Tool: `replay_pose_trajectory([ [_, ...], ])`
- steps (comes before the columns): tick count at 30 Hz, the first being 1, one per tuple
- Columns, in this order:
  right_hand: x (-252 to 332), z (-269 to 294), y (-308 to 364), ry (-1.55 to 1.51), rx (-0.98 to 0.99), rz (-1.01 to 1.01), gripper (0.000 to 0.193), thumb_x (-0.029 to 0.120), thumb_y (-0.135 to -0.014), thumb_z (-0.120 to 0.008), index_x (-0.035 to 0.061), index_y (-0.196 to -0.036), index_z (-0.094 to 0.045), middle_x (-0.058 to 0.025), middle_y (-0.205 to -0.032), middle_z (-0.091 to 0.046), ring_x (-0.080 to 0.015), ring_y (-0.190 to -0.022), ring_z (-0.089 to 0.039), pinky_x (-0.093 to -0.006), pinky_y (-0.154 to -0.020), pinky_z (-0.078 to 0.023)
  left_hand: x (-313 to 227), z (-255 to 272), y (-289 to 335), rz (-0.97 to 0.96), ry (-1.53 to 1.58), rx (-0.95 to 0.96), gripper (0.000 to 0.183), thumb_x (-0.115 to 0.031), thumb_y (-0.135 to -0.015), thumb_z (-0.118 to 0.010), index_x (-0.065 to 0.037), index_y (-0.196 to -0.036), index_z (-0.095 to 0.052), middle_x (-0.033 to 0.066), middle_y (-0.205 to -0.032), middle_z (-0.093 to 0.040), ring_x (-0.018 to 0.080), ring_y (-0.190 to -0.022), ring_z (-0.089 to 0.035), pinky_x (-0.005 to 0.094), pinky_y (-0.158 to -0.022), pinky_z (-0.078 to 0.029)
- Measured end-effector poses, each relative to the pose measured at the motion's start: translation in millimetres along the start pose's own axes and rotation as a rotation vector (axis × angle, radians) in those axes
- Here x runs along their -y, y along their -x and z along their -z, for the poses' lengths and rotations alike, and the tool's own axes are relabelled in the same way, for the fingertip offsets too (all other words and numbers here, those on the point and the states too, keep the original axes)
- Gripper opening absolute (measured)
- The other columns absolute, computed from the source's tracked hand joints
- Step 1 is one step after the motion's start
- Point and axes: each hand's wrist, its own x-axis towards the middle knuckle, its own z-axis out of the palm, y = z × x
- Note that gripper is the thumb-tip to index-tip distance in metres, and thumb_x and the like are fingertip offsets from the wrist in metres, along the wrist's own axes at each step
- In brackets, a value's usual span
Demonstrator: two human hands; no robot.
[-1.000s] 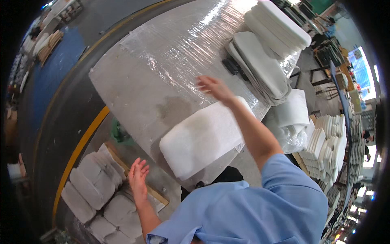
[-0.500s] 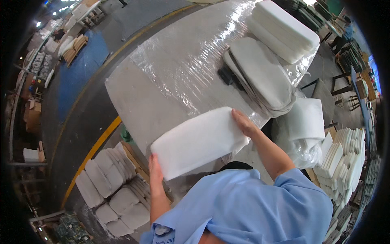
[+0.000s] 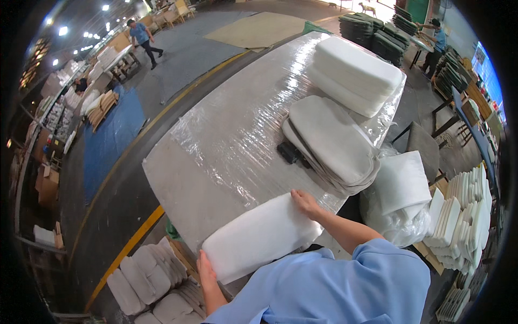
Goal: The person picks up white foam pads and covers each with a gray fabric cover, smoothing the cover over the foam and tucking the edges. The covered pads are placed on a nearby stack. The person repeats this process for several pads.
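Observation:
A thick white foam cushion pad (image 3: 259, 236) with rounded corners is between my two hands at the near edge of the table. My left hand (image 3: 207, 271) grips its left end, the thumb along the side. My right hand (image 3: 305, 204) holds its far right corner, fingers over the edge. The undersides of both hands are hidden by the pad. Beyond my right hand lies a stack of flat grey-white cushion covers (image 3: 334, 140), beside a small black object (image 3: 287, 153) whose kind I cannot make out.
Plastic film covers the table (image 3: 216, 146). White foam pads (image 3: 356, 75) are stacked at its far right. A plastic bag of white padding (image 3: 402, 189) stands right of the table, near more pads (image 3: 467, 221). Grey cushions (image 3: 137, 278) are piled at left. A person (image 3: 142, 40) walks far off.
The view has tilted upward, so the table, pad and hands appear lower. A walking person now shows at far left. Both hands keep their grip on the pad.

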Motion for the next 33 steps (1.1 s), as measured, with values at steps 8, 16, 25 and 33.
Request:
replay_pose_trajectory([
  [8,29.3,22.6,48.4,-0.472,-0.069,0.248,0.061,0.055,-0.112,-0.043,0.0024,-0.120,-0.071,-0.0076,-0.106,-0.069,-0.0190,-0.096,-0.063,-0.0342,-0.088,-0.049,-29.7,-4.5,49.7,-0.096,0.345,-0.118,0.065,-0.059,-0.112,-0.040,-0.002,-0.136,-0.059,0.0118,-0.134,-0.065,0.0276,-0.124,-0.062,0.0421,-0.111,-0.045],
  [16,6.9,20.5,74.1,-0.459,-0.043,0.465,0.054,0.048,-0.111,-0.048,0.0008,-0.105,-0.073,-0.0013,-0.089,-0.062,-0.0120,-0.083,-0.055,-0.0271,-0.075,-0.044,17.3,21.9,51.6,-0.204,0.435,0.074,0.059,-0.054,-0.114,-0.037,-0.004,-0.110,-0.067,0.0089,-0.103,-0.070,0.0233,-0.101,-0.066,0.0388,-0.094,-0.050],
  [25,-4.1,29.0,76.3,-0.347,-0.003,0.441,0.052,0.045,-0.111,-0.048,-0.0001,-0.105,-0.073,-0.0028,-0.092,-0.066,-0.0139,-0.088,-0.059,-0.0300,-0.081,-0.047,-70.8,-60.3,132.6,-0.881,-0.679,0.158,0.043,-0.031,-0.103,-0.067,-0.003,-0.135,-0.063,0.0141,-0.128,-0.067,0.0295,-0.117,-0.063,0.0439,-0.108,-0.045],
  [33,47.8,76.0,97.1,0.106,0.186,0.694,0.054,0.046,-0.111,-0.047,0.0001,-0.116,-0.073,-0.0156,-0.118,-0.073,-0.0287,-0.112,-0.066,-0.0389,-0.099,-0.050,-47.6,-142.2,142.4,-1.065,-1.335,0.547,0.074,-0.027,-0.077,-0.089,-0.009,-0.142,-0.060,0.0117,-0.130,-0.065,0.0342,-0.119,-0.063,0.0494,-0.104,-0.048],
])
